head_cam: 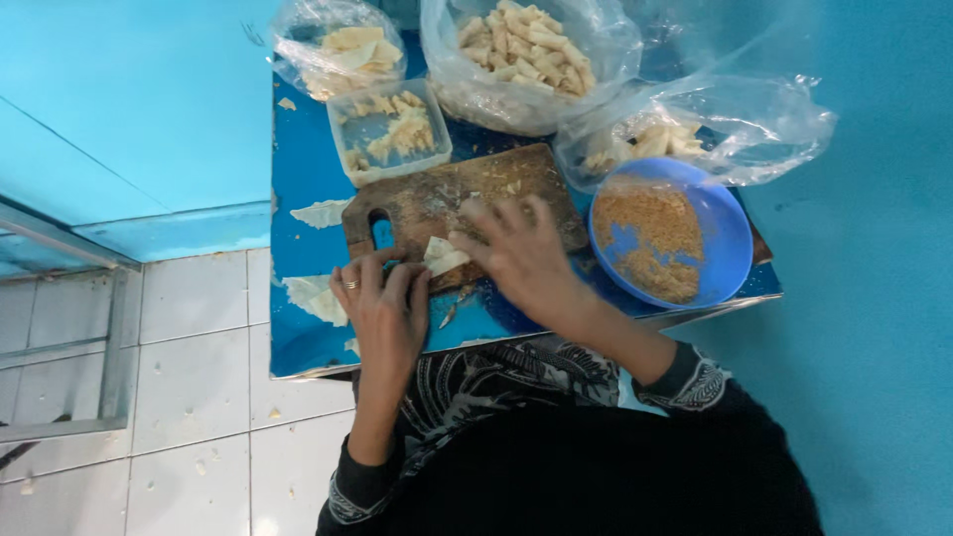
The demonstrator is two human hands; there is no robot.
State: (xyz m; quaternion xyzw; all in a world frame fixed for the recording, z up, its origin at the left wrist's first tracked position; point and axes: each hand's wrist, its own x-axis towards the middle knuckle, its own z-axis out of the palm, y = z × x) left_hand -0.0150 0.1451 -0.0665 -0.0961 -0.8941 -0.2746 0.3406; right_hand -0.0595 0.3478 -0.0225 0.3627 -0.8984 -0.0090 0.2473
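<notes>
A person seen from above works at a small blue bench [298, 342] with both bare hands on a wooden cutting board [437, 199]. The left hand [385, 308], with a ring on one finger, lies palm down at the near edge of the board, fingers loosely curled and close together, its fingertips touching a small pale piece of folded wrapper [442, 255]. The right hand [521, 253] is spread flat and mostly open just beside it, fingers fanned across the board; its thumb side presses on the same wrapper (whether it pinches the wrapper or only pins it down cannot be told). The wrapper sits between the two hands, on the board's near edge.

Just beyond the left hand stands a clear square plastic tub [389, 131] with pale rolled pieces inside. Farther beyond both hands are clear plastic bags: one bag of flat pale sheets [338, 45] and a larger bag of rolled pieces [526, 60]. A third bag [715, 124], partly collapsed, lies beyond the right hand. Just to the outer side of the right hand sits a round blue bowl [663, 238] holding brown crumbs. Loose pale wrapper scraps [320, 212] lie on the bench to the outer side of the left hand, above a white tiled floor [189, 387].
</notes>
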